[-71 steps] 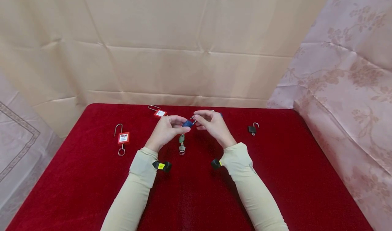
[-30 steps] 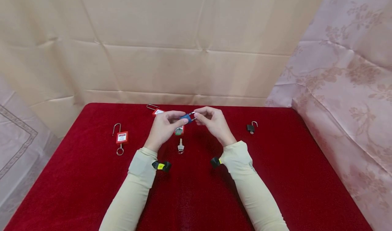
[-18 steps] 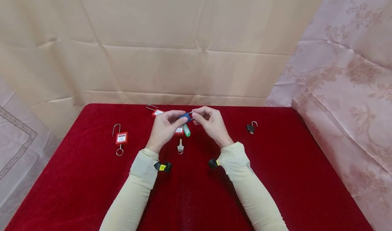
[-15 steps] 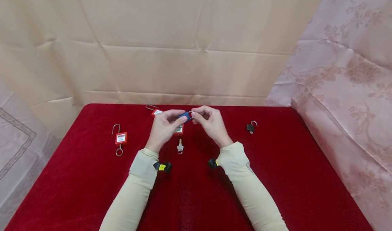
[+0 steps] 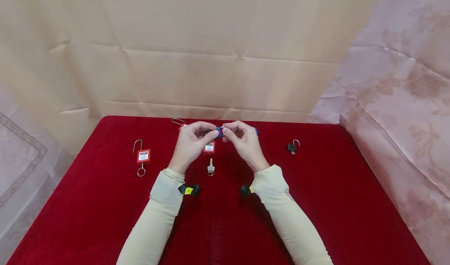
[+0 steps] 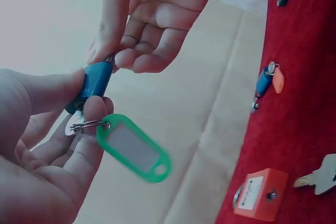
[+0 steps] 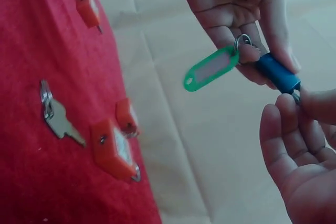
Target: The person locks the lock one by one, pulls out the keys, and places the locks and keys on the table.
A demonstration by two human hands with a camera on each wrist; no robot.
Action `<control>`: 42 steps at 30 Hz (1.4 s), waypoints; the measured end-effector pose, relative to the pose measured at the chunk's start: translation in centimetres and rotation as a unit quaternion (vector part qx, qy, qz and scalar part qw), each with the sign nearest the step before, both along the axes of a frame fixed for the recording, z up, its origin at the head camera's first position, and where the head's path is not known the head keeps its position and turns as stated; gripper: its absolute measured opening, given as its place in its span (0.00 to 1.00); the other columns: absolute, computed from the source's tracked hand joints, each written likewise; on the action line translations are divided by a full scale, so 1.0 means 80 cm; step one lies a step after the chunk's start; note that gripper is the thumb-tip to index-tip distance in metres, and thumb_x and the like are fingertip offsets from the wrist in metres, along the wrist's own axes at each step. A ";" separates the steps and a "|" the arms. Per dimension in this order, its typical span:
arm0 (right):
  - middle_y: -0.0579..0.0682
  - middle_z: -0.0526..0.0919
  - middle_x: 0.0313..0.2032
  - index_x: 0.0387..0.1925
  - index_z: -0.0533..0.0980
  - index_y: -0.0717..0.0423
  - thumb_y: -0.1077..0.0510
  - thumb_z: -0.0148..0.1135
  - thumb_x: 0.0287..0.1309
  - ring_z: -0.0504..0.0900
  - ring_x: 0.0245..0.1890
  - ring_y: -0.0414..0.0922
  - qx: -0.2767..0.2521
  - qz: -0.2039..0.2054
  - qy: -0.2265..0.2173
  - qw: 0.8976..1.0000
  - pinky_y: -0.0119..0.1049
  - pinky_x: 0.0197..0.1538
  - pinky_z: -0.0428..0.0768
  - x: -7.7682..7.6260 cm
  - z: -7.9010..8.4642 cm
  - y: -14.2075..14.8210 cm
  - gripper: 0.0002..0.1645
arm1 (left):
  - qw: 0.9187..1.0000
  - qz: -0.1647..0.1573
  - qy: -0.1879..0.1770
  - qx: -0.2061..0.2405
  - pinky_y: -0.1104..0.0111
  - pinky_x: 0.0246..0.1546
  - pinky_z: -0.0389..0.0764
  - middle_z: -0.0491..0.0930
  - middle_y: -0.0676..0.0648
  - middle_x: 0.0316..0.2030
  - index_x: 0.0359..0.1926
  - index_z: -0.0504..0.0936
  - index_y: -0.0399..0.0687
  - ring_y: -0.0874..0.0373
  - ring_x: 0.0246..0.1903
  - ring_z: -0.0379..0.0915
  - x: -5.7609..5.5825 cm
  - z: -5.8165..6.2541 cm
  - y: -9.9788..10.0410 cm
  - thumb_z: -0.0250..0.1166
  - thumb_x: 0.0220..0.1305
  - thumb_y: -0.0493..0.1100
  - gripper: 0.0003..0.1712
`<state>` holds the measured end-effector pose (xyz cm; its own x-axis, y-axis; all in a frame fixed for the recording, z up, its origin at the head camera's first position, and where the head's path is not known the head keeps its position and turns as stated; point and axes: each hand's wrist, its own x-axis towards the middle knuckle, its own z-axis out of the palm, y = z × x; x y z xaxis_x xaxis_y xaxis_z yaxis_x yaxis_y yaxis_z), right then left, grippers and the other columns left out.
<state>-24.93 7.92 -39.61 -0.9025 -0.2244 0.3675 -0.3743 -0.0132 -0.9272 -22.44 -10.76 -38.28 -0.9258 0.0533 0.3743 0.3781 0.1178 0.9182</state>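
Observation:
Between both hands, raised over the table, is a small blue padlock (image 5: 219, 132). My left hand (image 5: 191, 142) grips its body between thumb and fingers. My right hand (image 5: 246, 142) pinches the metal shackle, mostly hidden by the fingertips. In the left wrist view, a key head sits at the base of the padlock (image 6: 95, 82), partly covered by fingers. From its ring hangs a green-framed key tag (image 6: 134, 148). The right wrist view also shows the green tag (image 7: 210, 72) hanging beside the left hand.
On the red-covered table (image 5: 218, 226) lie a red padlock (image 5: 143, 155) at left, another red padlock (image 5: 209, 147) below my hands, a loose key (image 5: 211, 167) and a black padlock (image 5: 291, 147). A second blue padlock (image 6: 264, 80) carries an orange tag. Curtains stand behind.
My hands have come closer together, and less of the shackle shows between them. The padlock has turned and risen slightly. The green tag swung and is now out of sight in the head view.

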 end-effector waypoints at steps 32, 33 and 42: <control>0.55 0.85 0.38 0.50 0.82 0.66 0.60 0.67 0.66 0.85 0.30 0.45 -0.036 -0.034 -0.032 0.998 0.38 0.44 0.86 -0.013 0.005 0.018 0.16 | 0.987 -0.055 -0.066 -0.134 0.62 0.44 0.81 0.88 0.45 0.41 0.50 0.87 0.38 0.47 0.39 0.84 -0.003 -0.005 -0.006 0.69 0.67 0.41 0.14; 0.56 0.85 0.38 0.50 0.82 0.67 0.60 0.67 0.66 0.85 0.30 0.45 -0.037 -0.034 -0.033 0.998 0.38 0.44 0.86 -0.013 0.005 0.018 0.16 | 0.986 -0.058 -0.067 -0.141 0.62 0.43 0.81 0.87 0.46 0.40 0.49 0.87 0.39 0.47 0.38 0.83 -0.003 -0.005 -0.005 0.69 0.68 0.42 0.13; 0.57 0.86 0.42 0.53 0.82 0.66 0.58 0.68 0.65 0.86 0.34 0.47 -0.042 -0.019 -0.037 0.998 0.41 0.45 0.86 -0.013 0.003 0.017 0.19 | 0.984 -0.070 -0.060 -0.153 0.65 0.34 0.78 0.86 0.50 0.31 0.43 0.88 0.42 0.51 0.30 0.79 -0.004 -0.011 0.004 0.69 0.68 0.45 0.11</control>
<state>-25.94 9.32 -39.35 -0.9352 -0.1604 0.3157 -0.3068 -0.0784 -0.9486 -22.75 -10.44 -39.15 -0.9379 0.2764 0.2098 0.3017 0.3511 0.8864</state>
